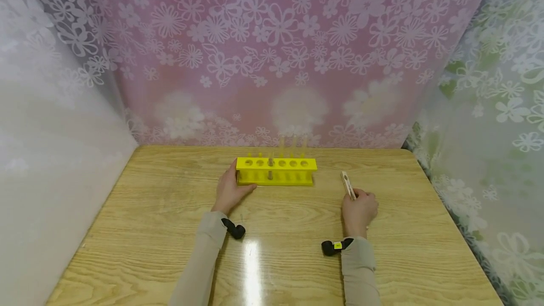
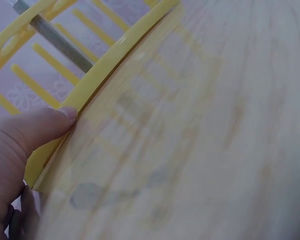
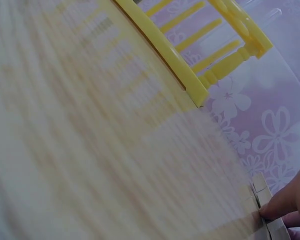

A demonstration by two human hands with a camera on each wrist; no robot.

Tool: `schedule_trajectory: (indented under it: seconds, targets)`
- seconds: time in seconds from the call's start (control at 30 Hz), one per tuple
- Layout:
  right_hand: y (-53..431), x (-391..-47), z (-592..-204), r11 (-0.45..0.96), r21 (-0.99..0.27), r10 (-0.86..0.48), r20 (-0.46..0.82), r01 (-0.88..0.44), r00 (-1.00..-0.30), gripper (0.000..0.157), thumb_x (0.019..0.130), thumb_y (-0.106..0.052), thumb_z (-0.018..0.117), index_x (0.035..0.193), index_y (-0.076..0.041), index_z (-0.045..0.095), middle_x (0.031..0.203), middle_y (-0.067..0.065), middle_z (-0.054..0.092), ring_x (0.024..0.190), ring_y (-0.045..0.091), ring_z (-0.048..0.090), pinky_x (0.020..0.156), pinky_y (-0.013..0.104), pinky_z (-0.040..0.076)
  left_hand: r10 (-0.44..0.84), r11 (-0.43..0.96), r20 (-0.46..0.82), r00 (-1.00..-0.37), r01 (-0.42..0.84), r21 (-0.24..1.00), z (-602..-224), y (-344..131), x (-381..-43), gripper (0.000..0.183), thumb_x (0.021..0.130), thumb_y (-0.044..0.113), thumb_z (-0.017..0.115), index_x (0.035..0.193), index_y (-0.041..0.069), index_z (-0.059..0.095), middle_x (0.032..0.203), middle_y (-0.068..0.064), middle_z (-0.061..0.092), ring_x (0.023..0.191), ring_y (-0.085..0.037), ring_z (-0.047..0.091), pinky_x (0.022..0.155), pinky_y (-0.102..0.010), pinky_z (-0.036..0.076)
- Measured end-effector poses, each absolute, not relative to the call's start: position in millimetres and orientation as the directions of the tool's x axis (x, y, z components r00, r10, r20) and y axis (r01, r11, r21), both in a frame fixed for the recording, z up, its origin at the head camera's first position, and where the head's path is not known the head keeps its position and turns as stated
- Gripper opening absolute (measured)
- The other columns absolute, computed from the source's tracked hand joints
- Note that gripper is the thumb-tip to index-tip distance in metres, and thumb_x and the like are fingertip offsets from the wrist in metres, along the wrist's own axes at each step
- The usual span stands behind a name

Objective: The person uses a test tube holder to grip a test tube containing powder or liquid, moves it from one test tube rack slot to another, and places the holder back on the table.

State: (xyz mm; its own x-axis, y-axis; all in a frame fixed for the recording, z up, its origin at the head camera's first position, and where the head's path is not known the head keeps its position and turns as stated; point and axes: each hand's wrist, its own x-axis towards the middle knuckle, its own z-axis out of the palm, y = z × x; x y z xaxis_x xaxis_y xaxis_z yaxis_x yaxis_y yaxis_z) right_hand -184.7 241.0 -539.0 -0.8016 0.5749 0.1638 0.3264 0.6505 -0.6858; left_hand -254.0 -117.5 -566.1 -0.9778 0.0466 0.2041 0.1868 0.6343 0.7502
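Note:
A yellow test tube rack (image 1: 287, 168) stands toward the back of the table. My left hand (image 1: 228, 191) grips its left end, the thumb (image 2: 55, 122) lying on the front edge of the base. One test tube (image 2: 62, 44), grey over most of its length, stands upright through a front hole. Behind it, clear test tubes (image 1: 293, 142) rise at the rack's right half. To the right of the rack, my right hand (image 1: 359, 208) holds a wooden test tube clamp (image 1: 347, 183) that points up and left; the right wrist view shows the thumb on the clamp (image 3: 262, 192).
The wood-grain table (image 1: 170, 211) reflects the rack and a bright light. A pink flowered curtain (image 1: 263, 60) hangs right behind the back edge, with a white sheet (image 1: 51, 131) on the left and a flowered one (image 1: 488, 145) on the right.

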Motion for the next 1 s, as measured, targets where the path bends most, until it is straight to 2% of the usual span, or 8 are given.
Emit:
schedule_trajectory:
  seconds: [0.47,0.7,1.0]
  targets:
    - [243.9,-182.5,-538.8,0.676,-0.653,0.555,0.148,0.34,-0.819,0.03,0.094,-0.011,0.058,0.118,0.006,0.065,0.114,0.03,0.054,0.108,0.05,0.047,0.09,0.063,0.036,0.061,0.646,0.215,-0.975,0.203,0.736,-564.6,-116.0,-250.3,0.092,0.079,0.037,0.085,0.153,0.013,0.036,0.138,-0.012,0.056,0.125,-0.031,0.052,0.109,-0.049,0.035]
    - [245.8,-184.4,-538.0,0.676,-0.667,0.55,0.176,0.312,-0.817,0.03,0.094,-0.009,0.057,0.118,0.007,0.066,0.11,0.03,0.056,0.103,0.051,0.052,0.084,0.063,0.041,0.062,0.635,0.268,-0.961,0.245,0.732,-563.9,-117.1,-252.0,0.082,0.078,0.035,0.086,0.146,0.014,0.046,0.131,-0.01,0.06,0.119,-0.029,0.056,0.104,-0.048,0.042]
    - [246.7,-185.3,-535.5,0.679,-0.675,0.52,0.164,0.289,-0.839,0.029,0.094,-0.01,0.061,0.118,0.003,0.068,0.107,0.028,0.06,0.098,0.048,0.056,0.079,0.06,0.044,0.065,0.629,0.285,-0.956,0.261,0.732,-564.2,-117.8,-253.1,0.078,0.077,0.035,0.087,0.143,0.015,0.049,0.128,-0.009,0.062,0.116,-0.028,0.058,0.101,-0.049,0.044]
